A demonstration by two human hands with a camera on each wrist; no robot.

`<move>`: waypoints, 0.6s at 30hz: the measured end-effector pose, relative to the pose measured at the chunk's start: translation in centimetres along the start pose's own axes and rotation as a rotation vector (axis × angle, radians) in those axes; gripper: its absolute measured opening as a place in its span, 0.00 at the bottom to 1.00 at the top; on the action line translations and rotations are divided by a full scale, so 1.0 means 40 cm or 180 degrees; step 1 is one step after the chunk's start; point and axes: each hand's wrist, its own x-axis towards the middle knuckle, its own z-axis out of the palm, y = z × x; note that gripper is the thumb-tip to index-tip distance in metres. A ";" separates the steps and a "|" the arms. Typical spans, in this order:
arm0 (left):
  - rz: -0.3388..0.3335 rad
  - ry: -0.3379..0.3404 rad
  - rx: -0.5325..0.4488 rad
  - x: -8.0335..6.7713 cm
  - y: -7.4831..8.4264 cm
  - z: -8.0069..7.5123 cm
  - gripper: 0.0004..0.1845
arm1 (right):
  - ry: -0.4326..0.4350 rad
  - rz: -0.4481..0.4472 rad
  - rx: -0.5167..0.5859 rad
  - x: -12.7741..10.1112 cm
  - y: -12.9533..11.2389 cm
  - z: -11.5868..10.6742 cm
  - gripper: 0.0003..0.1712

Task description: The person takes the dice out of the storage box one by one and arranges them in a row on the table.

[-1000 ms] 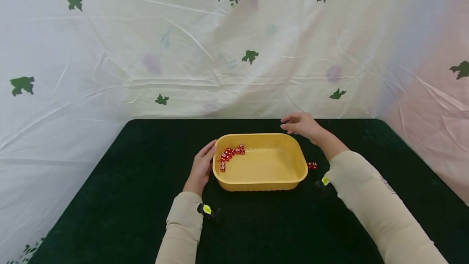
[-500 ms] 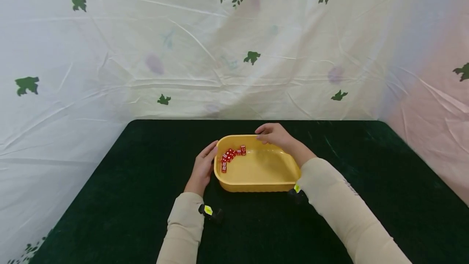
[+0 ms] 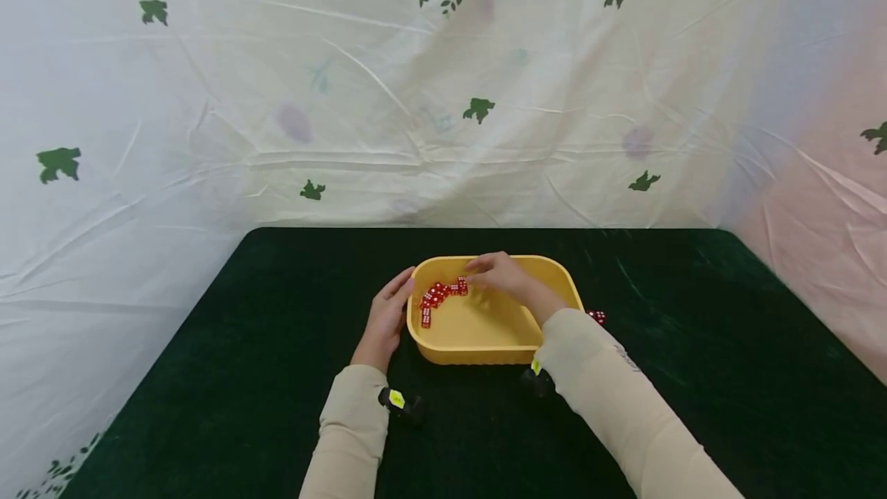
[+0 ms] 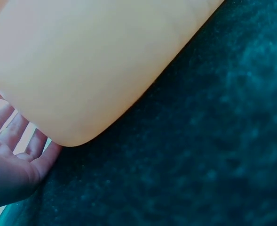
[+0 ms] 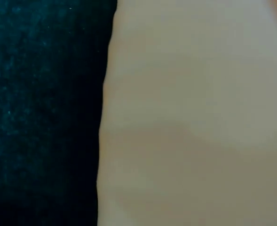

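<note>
Tub (image 3: 471, 356) near far edge of worktop (image 3: 208, 391); left hand (image 3: 383, 319) touching, grip spread. Right hand (image 3: 502, 276) by dice (image 3: 435, 295) (grip: can't tell); clumsy nudge could scatter them.

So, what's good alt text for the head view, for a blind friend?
A person's right hand is beside small red, white-dotted dice in a yellow round-cornered tub; the left hand touches its left side. More dice lie right of it on the dark green tabletop.
</note>
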 end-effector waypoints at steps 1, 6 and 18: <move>0.0006 -0.0002 -0.0001 0.000 0.000 0.000 0.19 | -0.0023 0.0025 0.0000 0.002 0.001 0.003 0.18; 0.0020 -0.0018 -0.0028 0.002 -0.002 0.000 0.19 | -0.0129 0.0053 -0.0084 0.012 0.007 0.010 0.18; 0.0021 -0.0007 -0.0011 0.004 -0.003 0.000 0.20 | -0.0040 0.0028 -0.0395 0.028 0.018 0.021 0.15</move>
